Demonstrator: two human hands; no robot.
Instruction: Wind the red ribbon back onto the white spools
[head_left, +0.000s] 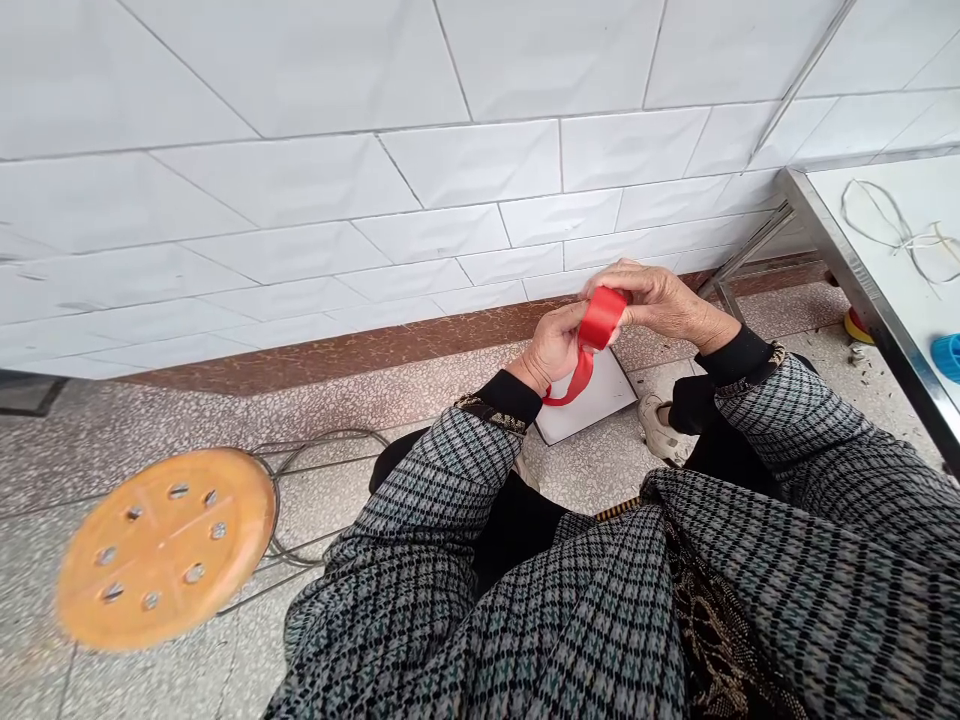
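Observation:
A shiny red satin ribbon (603,318) is folded into a flat loop, and its tail hangs down in a curl (571,388). My left hand (555,347) pinches the lower side of the fold between thumb and fingers. My right hand (660,305) grips the fold from the other side, its fingers curled over the top. The hands nearly meet, with the ribbon between them. Below the hands, a flat white board or pad (589,398) lies on the floor, and the ribbon's tail hangs just above it.
A round orange stool (165,548) stands to my left. White tiled wall (375,180) rises ahead. At the right, a steel-edged table (885,250) holds a loop of thin white cord (889,225). A blue object (947,357) sits on its edge.

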